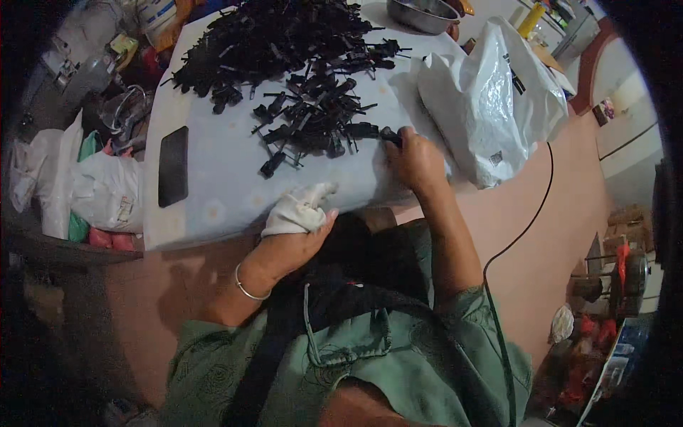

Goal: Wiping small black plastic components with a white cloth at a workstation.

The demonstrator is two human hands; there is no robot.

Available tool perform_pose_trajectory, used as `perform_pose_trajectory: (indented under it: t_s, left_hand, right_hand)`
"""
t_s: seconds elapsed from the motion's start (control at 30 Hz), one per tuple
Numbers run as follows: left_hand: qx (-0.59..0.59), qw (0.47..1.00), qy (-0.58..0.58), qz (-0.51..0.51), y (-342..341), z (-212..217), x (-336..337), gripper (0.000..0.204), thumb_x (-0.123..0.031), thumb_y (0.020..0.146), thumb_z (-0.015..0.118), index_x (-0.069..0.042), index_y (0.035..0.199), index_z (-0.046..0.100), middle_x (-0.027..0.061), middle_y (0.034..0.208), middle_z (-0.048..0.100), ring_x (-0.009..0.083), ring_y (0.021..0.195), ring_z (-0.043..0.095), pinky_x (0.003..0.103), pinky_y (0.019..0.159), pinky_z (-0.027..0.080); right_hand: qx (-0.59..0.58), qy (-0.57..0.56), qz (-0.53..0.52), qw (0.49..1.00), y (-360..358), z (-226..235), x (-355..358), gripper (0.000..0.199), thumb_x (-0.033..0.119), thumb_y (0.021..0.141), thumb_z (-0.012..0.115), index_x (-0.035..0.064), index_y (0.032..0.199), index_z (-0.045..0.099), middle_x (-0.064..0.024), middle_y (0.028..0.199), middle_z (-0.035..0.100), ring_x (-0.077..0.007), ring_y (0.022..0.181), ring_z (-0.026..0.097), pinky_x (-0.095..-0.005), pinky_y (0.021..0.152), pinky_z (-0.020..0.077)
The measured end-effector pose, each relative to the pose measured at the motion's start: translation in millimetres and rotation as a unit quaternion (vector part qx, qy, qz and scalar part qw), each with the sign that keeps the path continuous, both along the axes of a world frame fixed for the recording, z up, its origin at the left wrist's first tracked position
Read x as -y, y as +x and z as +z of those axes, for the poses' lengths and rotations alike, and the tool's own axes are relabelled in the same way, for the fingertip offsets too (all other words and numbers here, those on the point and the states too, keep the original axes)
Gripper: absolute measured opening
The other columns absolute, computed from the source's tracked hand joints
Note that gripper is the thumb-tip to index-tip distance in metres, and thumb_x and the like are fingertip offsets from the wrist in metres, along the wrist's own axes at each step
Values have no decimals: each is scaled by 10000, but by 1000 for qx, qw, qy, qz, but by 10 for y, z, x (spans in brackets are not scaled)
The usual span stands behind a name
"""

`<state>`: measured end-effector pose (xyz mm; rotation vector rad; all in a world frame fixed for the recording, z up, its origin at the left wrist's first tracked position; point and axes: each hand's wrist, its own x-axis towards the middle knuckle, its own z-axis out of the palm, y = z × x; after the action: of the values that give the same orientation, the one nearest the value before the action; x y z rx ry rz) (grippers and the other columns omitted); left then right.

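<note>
My left hand (297, 245) is at the table's front edge with a white cloth (293, 215) gathered in it; most of its fingers are hidden by the cloth. A metal bangle (250, 285) circles that wrist. My right hand (418, 160) is farther forward and to the right, its fingers closed round a small black plastic part (390, 135). Just left of it spreads a loose heap of similar black parts (313, 107) with thin stems, and a larger dark pile (263, 43) lies behind. The table (220, 171) has a pale, flower-patterned cover.
A black phone (173, 166) lies at the table's left. On the right stands a white plastic bag (484, 99), with a metal bowl (425, 14) behind it. A black cable (526, 228) runs down past my right arm. Filled bags (107, 188) crowd the left side.
</note>
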<state>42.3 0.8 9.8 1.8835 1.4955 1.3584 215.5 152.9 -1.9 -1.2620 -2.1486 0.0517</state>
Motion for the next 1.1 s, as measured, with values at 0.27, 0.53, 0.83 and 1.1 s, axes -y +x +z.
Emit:
perform_pose_trajectory:
  t_s: [0.27,0.53,0.83,1.1]
  left_hand:
    - [177,981,-80,-5,29,-165,-34,238,-64,824,531,10,1047,487,79,753,539,88,552,505,224,504,419]
    - [158,981,-108,34,-71,-167,-1,228,-60,848,508,-5,1059,444,50,834,531,83,655,503,223,554,440]
    - [364,900,-239,-12,-63,-2,108,190,-102,874,483,-2,1035,480,17,802,544,63,705,497,213,623,437]
    - [252,960,-111,37,-79,-160,110,159,-130,881,488,-8,974,529,-15,777,549,41,642,475,195,550,418]
  right_hand:
    - [-163,-355,174,904,-195,6,610,189,172,838,535,-16,834,552,-122,670,534,-117,627,483,-293,548,412]
    - [-174,-302,332,877,-267,108,846,143,138,814,578,-1,806,549,-101,653,528,-135,595,500,-300,544,404]
    - [-269,-234,240,903,-447,71,933,180,132,760,653,3,722,533,-65,607,518,-124,497,460,-265,471,379]
    - [-182,-49,390,902,-448,208,1044,188,135,777,625,11,725,492,-92,605,490,-150,494,445,-287,471,389]
